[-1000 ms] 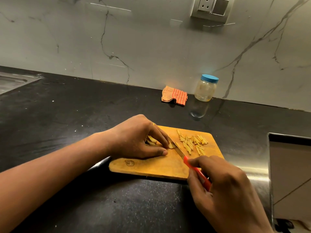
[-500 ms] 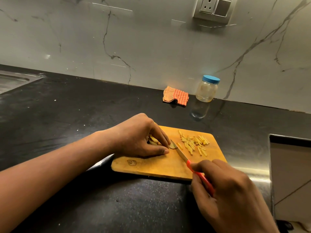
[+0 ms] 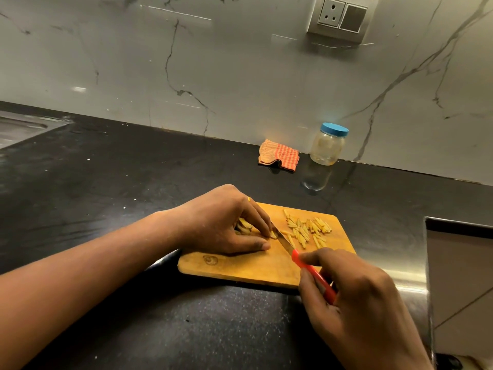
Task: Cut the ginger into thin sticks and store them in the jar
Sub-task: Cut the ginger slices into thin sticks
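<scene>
A wooden cutting board (image 3: 240, 271) lies on the black counter. My left hand (image 3: 221, 225) presses ginger slices (image 3: 244, 227) flat on the board, fingertips curled beside the blade. My right hand (image 3: 354, 303) grips the red handle of a small knife (image 3: 312, 271); its blade (image 3: 284, 240) rests on the ginger right beside my left fingertips. A loose pile of cut ginger sticks (image 3: 306, 229) sits on the board's far right part. The clear jar (image 3: 327, 145) with a blue lid stands closed against the wall behind the board.
An orange checked cloth (image 3: 278, 157) lies left of the jar. A steel sink (image 3: 21, 126) sits at the far left. A steel-edged unit (image 3: 458, 284) rises at the right, close to my right hand. A wall socket (image 3: 341, 18) is above.
The knife blade has come back down against the ginger at my left fingertips after lifting slightly to the right. My left hand keeps its place on the slices.
</scene>
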Tool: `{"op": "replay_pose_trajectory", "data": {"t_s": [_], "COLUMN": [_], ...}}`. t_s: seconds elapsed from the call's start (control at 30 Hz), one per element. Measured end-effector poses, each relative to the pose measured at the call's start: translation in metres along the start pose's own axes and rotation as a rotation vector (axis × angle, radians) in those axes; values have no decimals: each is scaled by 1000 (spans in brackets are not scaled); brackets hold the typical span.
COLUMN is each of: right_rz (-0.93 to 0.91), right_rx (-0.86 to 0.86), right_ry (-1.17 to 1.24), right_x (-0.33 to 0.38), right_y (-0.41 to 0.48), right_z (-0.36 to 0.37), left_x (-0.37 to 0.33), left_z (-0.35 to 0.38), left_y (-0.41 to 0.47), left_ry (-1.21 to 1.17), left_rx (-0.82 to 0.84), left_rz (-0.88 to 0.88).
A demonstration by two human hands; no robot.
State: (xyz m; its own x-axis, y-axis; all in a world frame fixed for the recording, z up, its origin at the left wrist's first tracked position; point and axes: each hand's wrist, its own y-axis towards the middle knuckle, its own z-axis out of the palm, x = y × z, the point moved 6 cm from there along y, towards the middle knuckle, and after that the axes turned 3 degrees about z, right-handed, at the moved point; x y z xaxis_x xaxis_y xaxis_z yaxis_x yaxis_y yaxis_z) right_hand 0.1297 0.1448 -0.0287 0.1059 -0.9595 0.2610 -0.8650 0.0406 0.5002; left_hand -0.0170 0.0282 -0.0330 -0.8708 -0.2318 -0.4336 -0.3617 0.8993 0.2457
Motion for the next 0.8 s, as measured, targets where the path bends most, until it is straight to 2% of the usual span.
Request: {"op": "replay_pose_trajectory", "data": {"t_s": [0.5,0.8], "right_rz": [-30,-38], "right_rx": [94,6], "right_ry": [-109,-7], "right_x": [5,-8], "right_y": [11,-7], "right_z": [12,-4], "left_x": [3,5], "left_z": [1,-1], "left_y": [0,-1], "left_ry": [-4,-60], "left_rx": [37,30], "left_rz": [-51,-61]}}
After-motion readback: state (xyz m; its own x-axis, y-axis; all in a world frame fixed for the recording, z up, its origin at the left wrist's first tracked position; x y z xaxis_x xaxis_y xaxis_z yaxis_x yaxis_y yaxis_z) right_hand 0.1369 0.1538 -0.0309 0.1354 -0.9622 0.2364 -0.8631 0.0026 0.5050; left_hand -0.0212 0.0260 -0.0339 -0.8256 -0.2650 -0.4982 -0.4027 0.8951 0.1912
